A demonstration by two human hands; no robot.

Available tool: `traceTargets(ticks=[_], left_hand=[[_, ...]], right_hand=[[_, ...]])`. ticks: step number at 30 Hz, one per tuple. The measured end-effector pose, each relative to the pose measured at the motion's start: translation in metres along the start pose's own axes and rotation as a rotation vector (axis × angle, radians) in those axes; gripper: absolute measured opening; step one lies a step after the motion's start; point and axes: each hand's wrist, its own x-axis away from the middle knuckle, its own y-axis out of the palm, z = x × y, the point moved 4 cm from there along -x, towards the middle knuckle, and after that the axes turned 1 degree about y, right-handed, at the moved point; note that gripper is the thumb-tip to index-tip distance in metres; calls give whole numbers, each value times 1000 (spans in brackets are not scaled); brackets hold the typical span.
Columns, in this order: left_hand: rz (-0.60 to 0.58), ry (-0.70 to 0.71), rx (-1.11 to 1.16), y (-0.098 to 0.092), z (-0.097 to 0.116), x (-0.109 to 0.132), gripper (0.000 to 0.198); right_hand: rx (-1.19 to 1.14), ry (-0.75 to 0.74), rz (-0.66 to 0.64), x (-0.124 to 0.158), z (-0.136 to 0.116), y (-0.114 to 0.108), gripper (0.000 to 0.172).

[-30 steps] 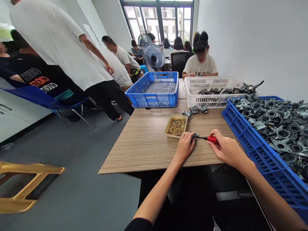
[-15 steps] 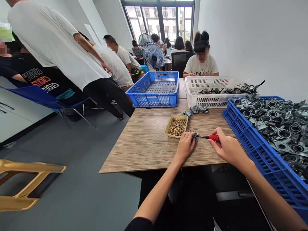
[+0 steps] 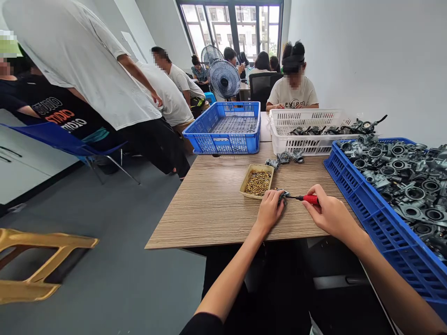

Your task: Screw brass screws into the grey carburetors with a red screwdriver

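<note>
My left hand [image 3: 269, 208] is closed around a small grey metal carburetor [image 3: 282, 197] and holds it down on the wooden table [image 3: 202, 209]. Fingers cover most of that part. My right hand [image 3: 327, 210] grips the red handle of a screwdriver [image 3: 310, 199], whose dark shaft lies level and reaches to the carburetor. Just beyond my left hand sits a small cream tray [image 3: 242, 188] full of brass-coloured screw-like pieces [image 3: 259, 182]. Several more carburetors [image 3: 283, 157] lie behind the tray.
At right stands a blue crate [image 3: 370, 200] heaped with carburetors. A white crate [image 3: 296, 148] and another blue crate [image 3: 223, 145] line the far edge. A person [image 3: 292, 90] sits opposite; another person [image 3: 80, 60] stands at left. A yellow stool [image 3: 42, 265] is on the floor.
My hands, the carburetor and the screwdriver look almost the same. The view has shifted slightly, and the standing person at left has moved a little.
</note>
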Motion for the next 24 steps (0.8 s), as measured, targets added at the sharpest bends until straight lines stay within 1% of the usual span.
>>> traceTargets(ticks=[12,24], left_hand=[[20,-17,2,-1,-1,1,30],[8,-23,7,-3,-1,0,32]], right_hand=[[-68,-22,-1,-1,-1,3,15],[-7,-29,20,-1,-1,2,16]])
